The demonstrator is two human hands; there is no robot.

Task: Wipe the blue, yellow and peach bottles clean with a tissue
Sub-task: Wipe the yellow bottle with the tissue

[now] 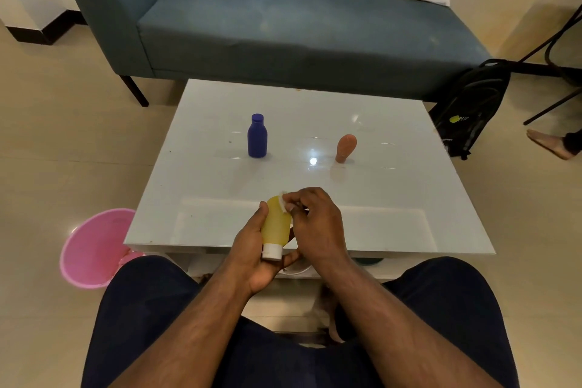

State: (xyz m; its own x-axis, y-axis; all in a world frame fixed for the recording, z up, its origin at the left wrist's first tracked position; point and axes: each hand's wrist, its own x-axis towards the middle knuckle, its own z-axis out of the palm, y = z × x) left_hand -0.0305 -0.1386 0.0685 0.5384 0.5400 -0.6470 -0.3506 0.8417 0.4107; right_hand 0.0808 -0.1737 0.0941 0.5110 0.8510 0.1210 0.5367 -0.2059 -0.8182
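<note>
Currently we hold: yellow bottle [276, 224], left hand [252, 249] wrapped around; tissue [284, 202], pinched by right hand [315, 224]. Risk: thin tissue tearing.

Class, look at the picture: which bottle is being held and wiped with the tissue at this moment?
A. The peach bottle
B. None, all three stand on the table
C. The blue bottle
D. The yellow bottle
D: the left hand holds the yellow bottle while the right hand presses the tissue to it; the blue bottle and peach bottle stand untouched on the white table.
</note>
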